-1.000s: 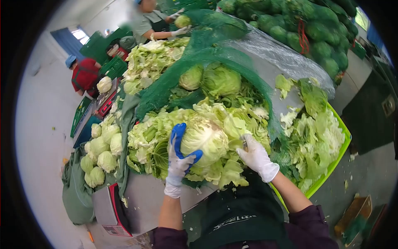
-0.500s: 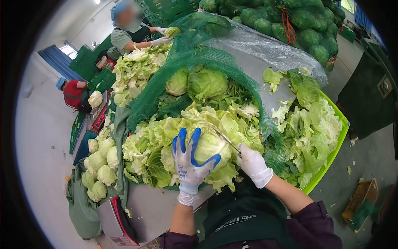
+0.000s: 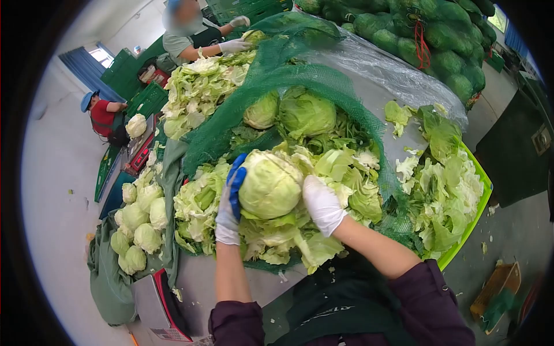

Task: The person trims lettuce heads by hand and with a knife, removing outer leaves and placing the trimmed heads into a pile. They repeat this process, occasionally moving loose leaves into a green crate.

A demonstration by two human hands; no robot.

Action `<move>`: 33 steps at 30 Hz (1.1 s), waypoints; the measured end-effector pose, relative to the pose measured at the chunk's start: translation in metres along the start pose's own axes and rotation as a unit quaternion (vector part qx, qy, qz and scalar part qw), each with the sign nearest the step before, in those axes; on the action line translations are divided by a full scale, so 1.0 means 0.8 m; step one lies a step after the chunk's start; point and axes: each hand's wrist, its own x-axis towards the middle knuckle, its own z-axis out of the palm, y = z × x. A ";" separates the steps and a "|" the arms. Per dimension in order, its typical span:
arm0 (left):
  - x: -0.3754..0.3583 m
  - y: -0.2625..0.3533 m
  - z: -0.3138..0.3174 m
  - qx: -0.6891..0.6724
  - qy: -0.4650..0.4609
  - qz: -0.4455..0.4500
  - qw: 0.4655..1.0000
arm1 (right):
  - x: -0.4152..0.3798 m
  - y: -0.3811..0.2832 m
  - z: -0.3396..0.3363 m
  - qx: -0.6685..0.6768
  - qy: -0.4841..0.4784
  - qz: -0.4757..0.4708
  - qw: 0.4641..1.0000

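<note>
A pale green cabbage (image 3: pixel 270 184) is held above a heap of loose leaves (image 3: pixel 196 199). My left hand (image 3: pixel 229 199), in a white glove with blue fingertips, wraps round the cabbage's left side. My right hand (image 3: pixel 323 203), in a thin white glove, is at its right side; its fingers point away from the camera and are partly hidden, and no knife shows. Just beyond, two more cabbages (image 3: pixel 307 113) lie inside a green mesh net (image 3: pixel 340 92).
Trimmed cabbages (image 3: pixel 147 237) lie at the left on green cloth. A lime-green bin (image 3: pixel 483 196) holds leaves at the right. Netted cabbages (image 3: pixel 456 60) stand at the back right. A co-worker (image 3: pixel 190 43) handles a cabbage at the top; another person (image 3: pixel 105 118) is far left.
The cabbage has been lifted and turned, with its loose outer leaves off. My left hand moved from its top to its left side. The knife in my right hand is out of sight.
</note>
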 end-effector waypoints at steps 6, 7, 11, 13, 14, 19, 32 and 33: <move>-0.053 -0.014 0.083 0.466 0.103 0.232 0.847 | -0.060 0.024 -0.061 -0.014 -0.134 0.196 0.971; -0.050 -0.012 0.086 0.451 0.092 0.218 0.861 | -0.059 0.025 -0.060 -0.021 -0.135 0.196 0.971; -0.004 -0.010 0.047 -0.002 0.047 0.039 0.998 | -0.029 0.006 -0.012 -0.059 -0.052 0.170 0.982; 0.022 -0.014 -0.005 0.022 0.023 0.028 0.999 | 0.004 0.005 0.034 -0.090 -0.030 0.162 0.982; 0.052 -0.057 -0.054 0.007 0.029 0.033 0.999 | 0.023 0.002 0.031 -0.087 -0.020 0.148 0.985; 0.047 -0.038 -0.057 0.016 -0.005 0.074 0.997 | 0.032 -0.025 -0.027 -0.019 -0.072 0.112 0.991; -0.037 0.010 0.131 0.651 0.117 0.231 0.713 | -0.023 -0.003 -0.092 -0.121 -0.078 0.059 0.988; -0.025 0.006 0.124 0.651 0.114 0.228 0.715 | -0.019 0.002 -0.079 -0.121 -0.081 0.062 0.987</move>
